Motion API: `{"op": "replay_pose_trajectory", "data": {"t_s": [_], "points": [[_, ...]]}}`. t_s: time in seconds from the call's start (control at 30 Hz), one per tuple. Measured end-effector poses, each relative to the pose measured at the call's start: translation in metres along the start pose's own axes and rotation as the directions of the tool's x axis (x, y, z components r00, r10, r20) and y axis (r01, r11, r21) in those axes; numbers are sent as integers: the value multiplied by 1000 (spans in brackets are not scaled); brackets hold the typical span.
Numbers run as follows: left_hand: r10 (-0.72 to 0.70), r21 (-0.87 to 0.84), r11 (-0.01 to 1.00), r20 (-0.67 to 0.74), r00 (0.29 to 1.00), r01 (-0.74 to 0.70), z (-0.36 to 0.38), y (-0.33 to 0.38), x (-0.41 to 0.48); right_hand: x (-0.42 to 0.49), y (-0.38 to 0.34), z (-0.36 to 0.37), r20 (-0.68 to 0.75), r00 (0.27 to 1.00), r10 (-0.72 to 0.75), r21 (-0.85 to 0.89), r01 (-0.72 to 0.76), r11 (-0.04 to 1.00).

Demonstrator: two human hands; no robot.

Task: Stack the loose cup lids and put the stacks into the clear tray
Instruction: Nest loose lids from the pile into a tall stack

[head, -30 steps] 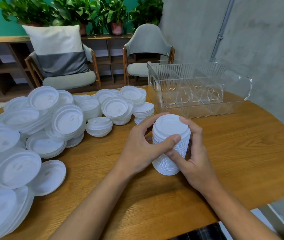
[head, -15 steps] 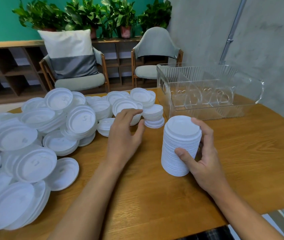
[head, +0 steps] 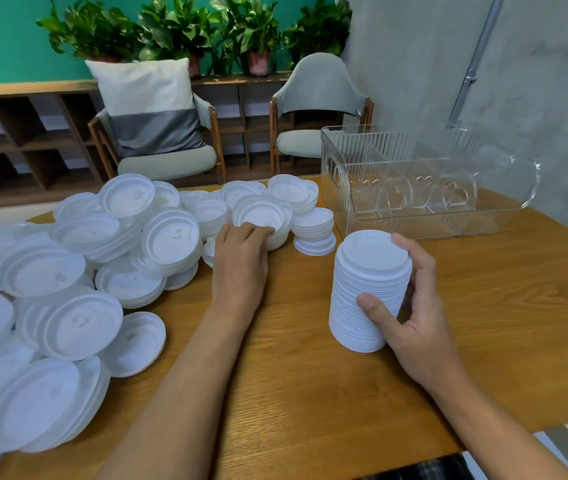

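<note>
The wooden counter (head: 310, 393) is covered at left by loose lids (head: 78, 323); the clear tray (head: 476, 220) is set far right. A tall stack (head: 362, 292), stood before the tray, is clasped by the right hand (head: 417, 327), fingers curled round it. A short stack (head: 258, 214) is touched at its rim by the left hand (head: 239, 261); whether it is gripped cannot be told.

The left hand (head: 241, 261) has let go of the tall stack (head: 369, 289) and reached across to touch a small lid pile (head: 261, 216).
</note>
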State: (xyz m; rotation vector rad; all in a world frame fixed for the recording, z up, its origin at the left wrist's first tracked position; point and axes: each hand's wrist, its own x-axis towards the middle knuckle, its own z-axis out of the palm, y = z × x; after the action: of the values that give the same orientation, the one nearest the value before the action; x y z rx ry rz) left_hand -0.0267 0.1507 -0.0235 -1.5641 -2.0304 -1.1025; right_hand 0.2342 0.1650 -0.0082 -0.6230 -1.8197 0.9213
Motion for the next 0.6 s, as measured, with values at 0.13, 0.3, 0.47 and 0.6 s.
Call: {"op": "replay_pose_trajectory", "data": {"t_s": [0.13, 0.3, 0.47, 0.6], "points": [[15, -130, 991, -23, 1000, -18, -14, 6, -6, 2, -1, 2, 9, 1000, 0, 4, 0, 1000], [-3, -280, 960, -74, 997, -17, -32, 22, -10, 8, -2, 3, 45, 999, 5, -4, -4, 1000], [-115, -481, 874, -68, 991, 69, -44, 33, -9, 23, 2, 8, 47, 998, -30, -37, 32, 999], [-341, -671, 688, 35, 940, 275, -54, 37, -4, 39, 6, 18, 16, 997, -72, -69, 73, 995]]}}
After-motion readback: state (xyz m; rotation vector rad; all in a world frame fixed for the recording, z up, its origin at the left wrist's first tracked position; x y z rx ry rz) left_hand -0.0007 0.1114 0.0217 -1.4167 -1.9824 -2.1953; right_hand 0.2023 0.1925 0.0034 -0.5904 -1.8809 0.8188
